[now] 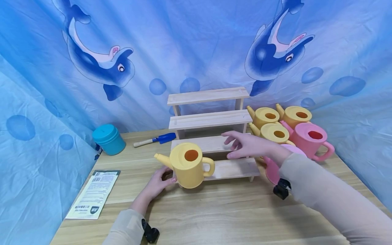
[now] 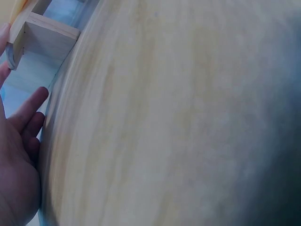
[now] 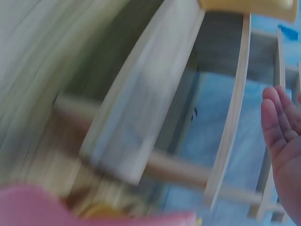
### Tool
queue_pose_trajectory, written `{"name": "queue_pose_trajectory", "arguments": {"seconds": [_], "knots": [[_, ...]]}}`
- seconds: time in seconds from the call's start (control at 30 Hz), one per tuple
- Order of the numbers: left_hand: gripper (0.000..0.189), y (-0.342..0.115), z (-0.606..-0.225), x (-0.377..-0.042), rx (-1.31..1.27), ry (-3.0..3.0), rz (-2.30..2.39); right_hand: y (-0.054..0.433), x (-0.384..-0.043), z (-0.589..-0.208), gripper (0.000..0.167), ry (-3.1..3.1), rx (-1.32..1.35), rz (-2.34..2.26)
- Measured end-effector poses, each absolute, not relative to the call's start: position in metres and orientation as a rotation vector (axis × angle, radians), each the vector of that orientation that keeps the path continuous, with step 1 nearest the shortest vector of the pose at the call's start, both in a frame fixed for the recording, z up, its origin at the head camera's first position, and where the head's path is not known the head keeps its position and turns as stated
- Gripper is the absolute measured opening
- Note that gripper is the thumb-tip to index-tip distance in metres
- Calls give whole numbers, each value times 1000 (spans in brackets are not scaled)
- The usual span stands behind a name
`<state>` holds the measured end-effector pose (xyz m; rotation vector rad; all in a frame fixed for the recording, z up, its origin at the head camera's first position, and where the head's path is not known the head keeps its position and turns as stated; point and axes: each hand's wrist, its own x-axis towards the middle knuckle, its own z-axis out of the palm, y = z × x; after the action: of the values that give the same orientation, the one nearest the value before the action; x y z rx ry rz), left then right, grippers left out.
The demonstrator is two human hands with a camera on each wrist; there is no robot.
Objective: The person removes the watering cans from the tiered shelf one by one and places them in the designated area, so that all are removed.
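A yellow watering can (image 1: 187, 172) stands at the left end of the lowest step of a tiered wooden stand (image 1: 234, 169), its spout to the left and handle to the right. My left hand (image 1: 156, 185) is beside that end, thumb close to the can's base. In the left wrist view its fingers reach the stand's side (image 2: 49, 37), the lower ones loosely bent; whether they touch the wood is hard to tell. Over the second step from the bottom hovers my right hand (image 1: 249, 144), fingers spread and holding nothing.
Right of the stand, several yellow watering cans (image 1: 272, 133) and pink watering cans (image 1: 307, 141) crowd together, partly behind my right arm. To the left are a teal lidded pot (image 1: 109, 141), a blue trowel (image 1: 166, 137) and a printed packet (image 1: 95, 195). A dolphin curtain (image 1: 208, 51) hangs behind.
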<state>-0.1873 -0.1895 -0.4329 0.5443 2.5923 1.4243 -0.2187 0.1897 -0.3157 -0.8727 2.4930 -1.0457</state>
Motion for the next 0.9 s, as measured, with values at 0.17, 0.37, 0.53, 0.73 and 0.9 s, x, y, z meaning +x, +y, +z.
{"name": "queue_pose_trajectory", "arguments": {"seconds": [0.17,0.37,0.53,0.73,0.9], "knots": [[46,-189,-432,-187,537,2591,1411,158,-220,-319,78,2406,-908,-1102],[45,-188,-429,-185,541,2596,1417,127,-216,-322,81,2290,-879,-1255],[45,-189,-435,-189,574,2597,1441,112,-213,-325,84,2219,-853,-1330],[46,-198,-461,-202,569,2621,1438,104,-212,-331,89,2184,-846,-1352],[47,-199,-465,-203,547,2636,1424,101,-212,-335,91,2227,-889,-1340]]}}
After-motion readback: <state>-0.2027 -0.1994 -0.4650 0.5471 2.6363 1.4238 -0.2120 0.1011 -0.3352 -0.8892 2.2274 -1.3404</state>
